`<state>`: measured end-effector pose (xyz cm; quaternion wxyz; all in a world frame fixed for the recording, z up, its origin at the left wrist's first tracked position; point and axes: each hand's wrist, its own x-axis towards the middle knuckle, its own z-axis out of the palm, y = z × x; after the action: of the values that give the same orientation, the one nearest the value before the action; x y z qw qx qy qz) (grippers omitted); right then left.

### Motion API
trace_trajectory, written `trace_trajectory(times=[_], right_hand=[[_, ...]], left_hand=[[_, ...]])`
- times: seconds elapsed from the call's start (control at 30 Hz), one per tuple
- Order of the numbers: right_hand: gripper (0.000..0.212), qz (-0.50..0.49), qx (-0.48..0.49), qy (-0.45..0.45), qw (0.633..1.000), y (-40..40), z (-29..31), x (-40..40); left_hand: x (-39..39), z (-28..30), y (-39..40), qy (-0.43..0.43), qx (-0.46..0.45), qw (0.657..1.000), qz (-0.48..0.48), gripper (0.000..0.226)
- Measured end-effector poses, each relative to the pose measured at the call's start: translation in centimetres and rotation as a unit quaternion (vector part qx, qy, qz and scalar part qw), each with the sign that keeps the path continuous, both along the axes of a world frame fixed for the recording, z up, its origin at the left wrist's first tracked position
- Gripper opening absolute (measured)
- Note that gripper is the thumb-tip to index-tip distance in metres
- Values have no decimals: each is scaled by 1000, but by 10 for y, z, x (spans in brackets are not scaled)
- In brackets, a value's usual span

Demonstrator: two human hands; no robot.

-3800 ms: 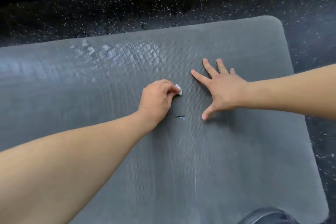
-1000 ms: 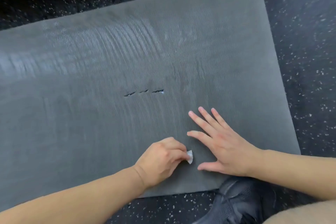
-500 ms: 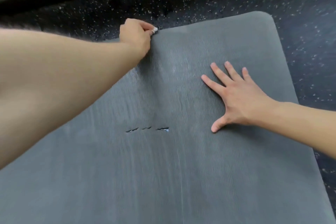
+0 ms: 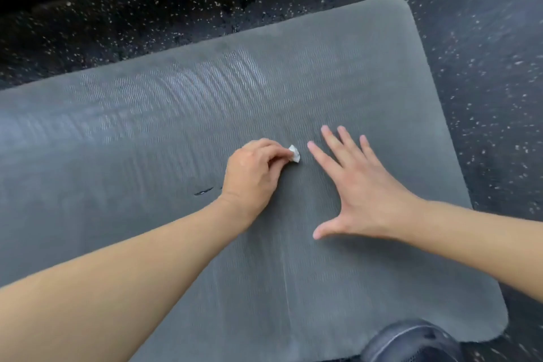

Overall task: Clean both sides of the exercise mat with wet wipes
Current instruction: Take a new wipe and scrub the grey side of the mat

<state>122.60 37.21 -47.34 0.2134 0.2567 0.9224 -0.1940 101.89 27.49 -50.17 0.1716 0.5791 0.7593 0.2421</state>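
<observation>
The exercise mat (image 4: 176,132) lies flat on the speckled rubber floor (image 4: 484,53), filling most of the head view, with one rounded corner at about one o'clock and another at about five o'clock. Its ribbed grey surface shows shiny streaks toward ten and eleven o'clock that look like damp from wiping. A short row of small tears (image 4: 203,191) sits just left of the left wrist.

The left hand (image 4: 252,175) is curled, pinching a small crumpled wet wipe (image 4: 294,153) against the mat near the middle of the view; only a white tip of the wipe shows past the fingers. The right hand (image 4: 361,194) lies spread wide and flat on the mat just beside it at three o'clock, holding nothing.

The mat looks soft, light and floppy, probably foam, and its ribbing should give grip rather than slide. It would likely ripple or creep under a hard stroke, which is what the flat right hand seems to guard against. The tears suggest it rips easily, so strokes across them are best kept gentle. For turning it over, the short edge between the two rounded corners at three o'clock looks the best place to take hold. The wipe is limp, thin and balled up, so it covers little with each pass.

No container or wipe pack is in view. A dark shoe (image 4: 411,342) shows at five o'clock, at the mat's near edge.
</observation>
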Motion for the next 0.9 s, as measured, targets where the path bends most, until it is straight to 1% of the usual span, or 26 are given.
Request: trace_trajectory(times=[0.03, 0.07, 0.17, 0.23, 0.3, 0.4, 0.5, 0.6, 0.67, 0.7, 0.73, 0.77, 0.8, 0.83, 0.87, 0.9], right_hand=[[158, 5, -2, 2, 1000, -21, -1, 8], [158, 11, -3, -3, 1000, -43, -2, 20], [152, 45, 7, -10, 999, -81, -9, 50], [147, 57, 6, -6, 998, -94, -11, 66], [150, 71, 5, -16, 997, -102, -8, 73], [154, 114, 4, -30, 993, -114, -4, 82], [152, 154, -6, -35, 987, -128, -2, 94], [146, 160, -20, -22, 987, -133, 0, 100], [134, 157, -26, 6, 987, -125, 1, 98], [127, 145, -19, 31, 989, -114, 1, 93], [120, 120, -5, 62, 991, -95, 1, 85], [118, 84, 12, 89, 992, -71, 0, 74], [120, 41, 26, 102, 994, -44, 0, 62], [127, -3, 32, 94, 995, -14, 1, 51], [136, -36, 31, 64, 997, 13, 2, 41], [144, -48, 31, 21, 998, 35, 2, 33]], left_hand=[[8, 1, -8, -3, -3, 1000, 8, 9], [22, 1, -22, -7, -8, 1000, -9, 10], [55, 2, -71, -38, -31, 993, -106, 14], [71, 1, -101, -60, -28, 986, -153, 18], [85, 1, -126, -79, -24, 979, -186, 15], [100, 0, -152, -103, -23, 971, -215, 15], [112, -3, -169, -112, -43, 962, -244, 18], [115, -4, -175, -122, -46, 958, -257, 19], [106, 4, -163, -138, -40, 954, -264, 18], [95, 8, -148, -136, -29, 960, -242, 16], [77, 11, -125, -125, -6, 973, -193, 14], [56, 14, -96, -108, 25, 986, -123, 13], [29, 17, -62, -96, 53, 993, -43, 12], [-1, 21, -25, -85, 69, 993, 33, 11], [-33, 24, 12, -73, 72, 990, 96, 10], [-63, 28, 48, -61, 67, 985, 146, 12]])
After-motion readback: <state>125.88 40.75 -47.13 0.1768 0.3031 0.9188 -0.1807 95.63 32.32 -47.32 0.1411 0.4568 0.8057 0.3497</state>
